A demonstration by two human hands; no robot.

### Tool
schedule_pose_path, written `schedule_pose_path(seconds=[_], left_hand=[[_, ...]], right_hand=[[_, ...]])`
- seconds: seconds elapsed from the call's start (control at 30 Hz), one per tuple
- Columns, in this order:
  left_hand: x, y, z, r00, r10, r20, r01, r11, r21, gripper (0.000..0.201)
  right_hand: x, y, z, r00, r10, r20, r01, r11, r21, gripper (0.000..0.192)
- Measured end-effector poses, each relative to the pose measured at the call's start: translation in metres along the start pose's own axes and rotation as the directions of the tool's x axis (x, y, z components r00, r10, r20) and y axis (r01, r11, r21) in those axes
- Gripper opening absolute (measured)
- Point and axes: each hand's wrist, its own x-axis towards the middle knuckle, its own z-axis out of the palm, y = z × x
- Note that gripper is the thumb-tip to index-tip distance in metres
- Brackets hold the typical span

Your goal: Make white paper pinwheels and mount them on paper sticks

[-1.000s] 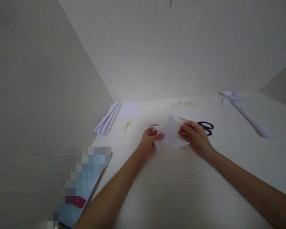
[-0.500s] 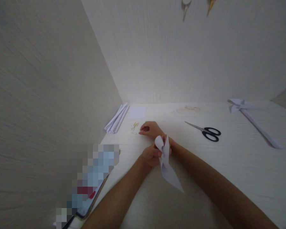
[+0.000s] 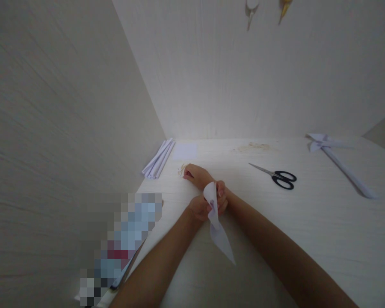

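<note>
Right hand [image 3: 195,174] has slid onto the toothpicks [image 3: 181,170], grip unclear; left hand [image 3: 205,206] still clasps folded paper [image 3: 215,218].

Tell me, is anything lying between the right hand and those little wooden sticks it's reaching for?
Nothing visible. The right hand crosses behind the left hand, which holds the folded paper, and its fingertips are already at the small wooden sticks. The bare table lies around them; the scissors lie well off to the right.
</note>
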Motion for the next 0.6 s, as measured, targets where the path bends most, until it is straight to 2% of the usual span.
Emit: schedule_pose_path(seconds=[0.17,0.4,0.43,0.53,0.6], left_hand=[[-0.003,0.006,0.011,1.000,-0.003,-0.002,0.003,0.999,-0.032,0.051],[0.002,0.008,0.019,0.997,0.015,-0.070,-0.020,0.997,-0.080,0.041],[0.004,0.007,0.021,0.995,0.014,-0.101,-0.020,0.998,-0.063,0.039],[0.013,0.006,0.028,0.974,0.039,-0.223,-0.036,0.999,0.017,0.036],[0.021,0.005,0.033,0.950,0.084,-0.302,-0.064,0.995,0.076,0.035]], right_hand=[[-0.014,0.013,-0.019,0.993,0.090,-0.078,-0.080,0.988,0.133,0.013],[-0.085,0.007,-0.073,0.948,0.191,-0.254,-0.134,0.965,0.227,0.011],[-0.095,0.006,-0.080,0.937,0.215,-0.276,-0.150,0.960,0.236,0.011],[-0.122,0.004,-0.095,0.861,0.343,-0.376,-0.231,0.921,0.314,0.011],[-0.133,0.004,-0.103,0.816,0.381,-0.436,-0.226,0.903,0.366,0.013]])
